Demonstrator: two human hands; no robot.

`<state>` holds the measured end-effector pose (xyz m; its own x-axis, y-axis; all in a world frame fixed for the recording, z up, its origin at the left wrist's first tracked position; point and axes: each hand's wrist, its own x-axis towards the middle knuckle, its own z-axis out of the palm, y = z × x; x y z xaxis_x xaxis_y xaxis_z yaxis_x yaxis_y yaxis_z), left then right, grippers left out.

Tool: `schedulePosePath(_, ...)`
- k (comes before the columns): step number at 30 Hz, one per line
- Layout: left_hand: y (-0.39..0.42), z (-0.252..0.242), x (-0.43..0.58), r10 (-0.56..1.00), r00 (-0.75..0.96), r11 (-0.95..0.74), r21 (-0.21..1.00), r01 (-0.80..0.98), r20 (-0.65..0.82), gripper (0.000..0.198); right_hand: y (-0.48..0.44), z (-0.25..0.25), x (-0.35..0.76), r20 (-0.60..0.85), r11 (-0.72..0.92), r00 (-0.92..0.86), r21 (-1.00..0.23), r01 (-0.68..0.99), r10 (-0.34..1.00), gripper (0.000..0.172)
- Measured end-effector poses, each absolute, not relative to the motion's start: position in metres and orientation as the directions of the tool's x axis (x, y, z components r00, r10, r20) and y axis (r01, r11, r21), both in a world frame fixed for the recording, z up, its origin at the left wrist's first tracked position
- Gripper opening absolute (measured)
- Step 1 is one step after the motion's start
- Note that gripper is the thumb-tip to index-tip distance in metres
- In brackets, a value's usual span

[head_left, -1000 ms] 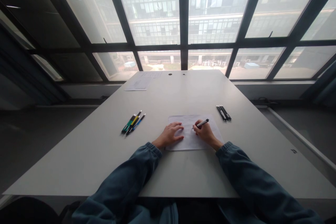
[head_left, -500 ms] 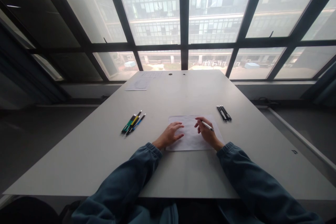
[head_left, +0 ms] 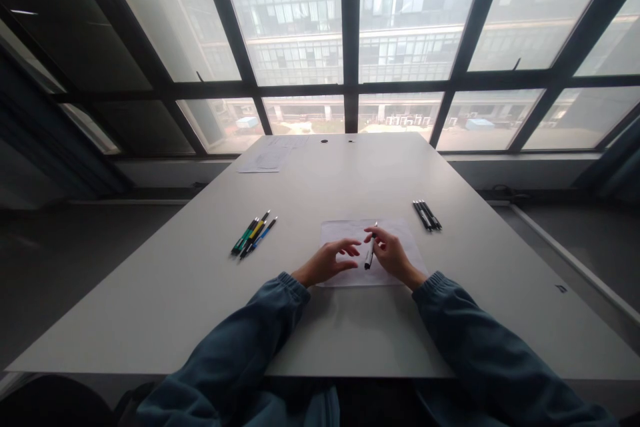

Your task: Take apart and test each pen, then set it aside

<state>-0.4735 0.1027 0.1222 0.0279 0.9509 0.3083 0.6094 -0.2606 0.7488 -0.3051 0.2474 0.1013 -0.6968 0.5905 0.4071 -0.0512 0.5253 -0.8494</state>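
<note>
A white sheet of paper (head_left: 345,231) lies on the table in front of me. Over its right half, my right hand (head_left: 391,255) pinches a white-and-black pen (head_left: 369,257) between thumb and fingers. The pen's dark end points down toward me, its other end away. My left hand (head_left: 330,261) is over the left part of the sheet, fingers apart and curved toward the pen, holding nothing. A small gap separates the left fingertips from the pen.
Several pens (head_left: 254,235) with green, yellow and blue parts lie to the left. Several black pens (head_left: 427,216) lie side by side to the right. More paper (head_left: 265,159) rests at the table's far left. Windows stand beyond the white table (head_left: 360,180).
The pen in my right hand has swung from slanting rightward to pointing down toward me. My left hand has shifted slightly right, toward the pen.
</note>
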Motion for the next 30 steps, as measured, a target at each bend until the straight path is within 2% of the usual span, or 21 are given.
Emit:
schedulePosePath(5, 0.101, 0.124, -0.470, 0.946, 0.105, -0.309, 0.752, 0.582, 0.307, 0.049, 0.247, 0.104, -0.304, 0.406, 0.551, -0.697, -0.835, -0.019, 0.591, 0.032)
schedulePosePath(12, 0.095, 0.138, -0.465, 0.918, 0.208, -0.397, 0.750, 0.529, 0.339, 0.033, 0.247, 0.104, -0.303, 0.404, 0.563, -0.696, -0.827, 0.000, 0.593, 0.030)
schedulePosePath(30, 0.096, 0.137, -0.462, 0.878, 0.192, -0.464, 0.685, 0.562, 0.438, 0.023, 0.250, 0.100, -0.304, 0.416, 0.557, -0.668, -0.831, -0.003, 0.617, 0.029)
